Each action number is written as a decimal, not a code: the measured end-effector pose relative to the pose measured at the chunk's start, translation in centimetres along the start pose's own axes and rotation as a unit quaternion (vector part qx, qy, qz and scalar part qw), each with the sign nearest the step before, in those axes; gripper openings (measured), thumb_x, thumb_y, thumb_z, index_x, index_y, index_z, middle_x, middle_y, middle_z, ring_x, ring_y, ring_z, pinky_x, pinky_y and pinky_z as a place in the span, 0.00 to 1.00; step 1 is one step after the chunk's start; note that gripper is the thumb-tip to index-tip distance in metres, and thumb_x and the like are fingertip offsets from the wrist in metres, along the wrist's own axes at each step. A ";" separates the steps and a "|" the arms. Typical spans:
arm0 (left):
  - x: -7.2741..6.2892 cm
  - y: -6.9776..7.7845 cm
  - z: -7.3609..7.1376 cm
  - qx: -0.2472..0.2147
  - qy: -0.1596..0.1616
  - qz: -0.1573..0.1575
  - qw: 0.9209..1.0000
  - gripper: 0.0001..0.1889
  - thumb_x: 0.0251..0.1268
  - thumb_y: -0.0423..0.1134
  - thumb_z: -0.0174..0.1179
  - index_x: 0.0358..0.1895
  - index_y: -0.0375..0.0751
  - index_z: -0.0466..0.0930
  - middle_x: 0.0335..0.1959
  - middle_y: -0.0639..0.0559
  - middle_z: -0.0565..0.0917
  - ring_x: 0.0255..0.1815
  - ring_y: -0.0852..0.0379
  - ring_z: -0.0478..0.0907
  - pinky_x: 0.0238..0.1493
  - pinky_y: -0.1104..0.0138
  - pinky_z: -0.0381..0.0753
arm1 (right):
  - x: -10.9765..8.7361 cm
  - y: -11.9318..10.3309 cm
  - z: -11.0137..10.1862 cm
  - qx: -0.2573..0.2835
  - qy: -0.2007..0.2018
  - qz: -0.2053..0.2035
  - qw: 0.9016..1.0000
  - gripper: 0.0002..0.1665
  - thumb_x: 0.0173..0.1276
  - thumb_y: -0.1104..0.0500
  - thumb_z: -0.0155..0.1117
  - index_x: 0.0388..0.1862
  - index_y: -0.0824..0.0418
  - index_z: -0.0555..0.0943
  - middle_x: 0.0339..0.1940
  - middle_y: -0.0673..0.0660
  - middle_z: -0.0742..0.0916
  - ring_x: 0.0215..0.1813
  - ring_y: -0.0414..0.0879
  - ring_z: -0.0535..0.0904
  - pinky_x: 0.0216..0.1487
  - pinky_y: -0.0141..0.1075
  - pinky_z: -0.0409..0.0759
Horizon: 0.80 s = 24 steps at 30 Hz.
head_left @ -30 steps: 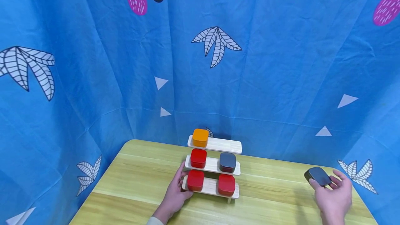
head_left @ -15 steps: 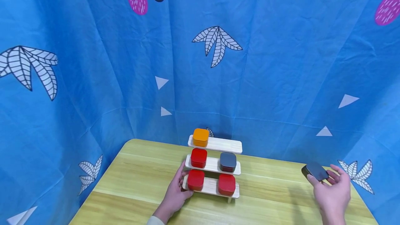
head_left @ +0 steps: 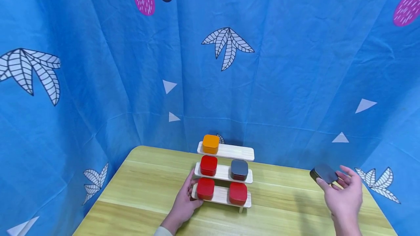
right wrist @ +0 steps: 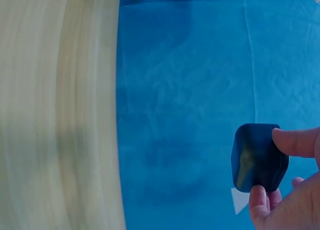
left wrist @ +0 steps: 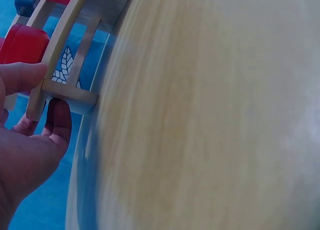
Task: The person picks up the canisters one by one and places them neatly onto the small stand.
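A three-step wooden display stand (head_left: 219,196) stands on the table. My left hand (head_left: 184,205) grips its left end near the lowest step; in the left wrist view the thumb lies on top and fingers curl beneath the wood (left wrist: 70,92). Two red boxes (head_left: 205,189) sit on the lowest step. The middle step bears a red box (head_left: 208,165) at left and a dark grey-lidded box (head_left: 239,169) at right. On the top step, at left, is an orange box (head_left: 210,144). Over the table's right side, my right hand (head_left: 345,196) pinches a small dark box (head_left: 325,174) between thumb and fingers.
The wooden table (head_left: 279,214) has its far edge close to a blue patterned curtain (head_left: 282,83), which also hangs along both sides. The stand is near that far edge, left of the table's middle.
My right hand has moved left and slightly farther away from me, carrying the dark box. The left hand and the stand have stayed in place.
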<state>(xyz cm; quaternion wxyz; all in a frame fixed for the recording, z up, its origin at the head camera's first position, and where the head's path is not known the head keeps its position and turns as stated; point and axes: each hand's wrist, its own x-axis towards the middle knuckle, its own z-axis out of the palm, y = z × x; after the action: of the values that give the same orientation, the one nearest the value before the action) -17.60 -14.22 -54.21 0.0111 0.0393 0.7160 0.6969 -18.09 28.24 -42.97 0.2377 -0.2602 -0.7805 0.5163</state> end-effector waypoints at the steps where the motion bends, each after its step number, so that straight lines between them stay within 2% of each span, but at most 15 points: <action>1: 0.0 0.0 0.0 0.001 0.001 -0.002 1.000 0.59 0.50 0.13 0.62 0.82 0.59 0.46 0.70 0.44 0.67 0.68 0.42 0.66 0.67 0.49 0.67 | 0.0 -0.2 0.1 -0.001 -0.001 -0.002 1.000 0.48 0.60 0.63 0.75 0.76 0.53 0.62 0.65 0.57 0.72 0.60 0.52 0.70 0.51 0.33 0.72; 12: -0.1 0.2 0.2 0.008 0.007 -0.012 1.000 0.59 0.50 0.14 0.63 0.82 0.59 0.46 0.70 0.44 0.67 0.66 0.43 0.67 0.63 0.51 0.72 | -1.5 -1.8 1.1 0.038 -0.019 -0.047 0.998 0.46 0.58 0.69 0.75 0.72 0.55 0.64 0.59 0.52 0.74 0.56 0.46 0.70 0.46 0.25 0.71; 18: -0.1 -0.1 0.2 0.015 0.009 -0.019 1.000 0.59 0.50 0.15 0.64 0.82 0.59 0.45 0.71 0.45 0.66 0.66 0.42 0.67 0.64 0.50 0.72 | -2.1 -2.2 1.9 0.039 -0.032 -0.068 0.996 0.46 0.56 0.72 0.75 0.72 0.56 0.65 0.62 0.57 0.75 0.55 0.46 0.71 0.45 0.24 0.71; 24: 0.0 -0.2 0.0 0.012 0.007 -0.011 1.000 0.59 0.50 0.15 0.64 0.82 0.59 0.45 0.70 0.44 0.66 0.66 0.42 0.68 0.64 0.49 0.70 | -2.8 -2.8 2.7 0.036 -0.037 -0.089 0.995 0.48 0.53 0.76 0.74 0.71 0.61 0.65 0.62 0.59 0.77 0.56 0.47 0.71 0.46 0.23 0.72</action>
<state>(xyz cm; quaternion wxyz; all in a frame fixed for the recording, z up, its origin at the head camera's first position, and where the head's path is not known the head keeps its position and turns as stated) -17.58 -14.21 -54.44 0.0128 0.0267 0.7247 0.6884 -18.13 23.65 -41.62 0.2624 -0.1617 -0.7896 0.5306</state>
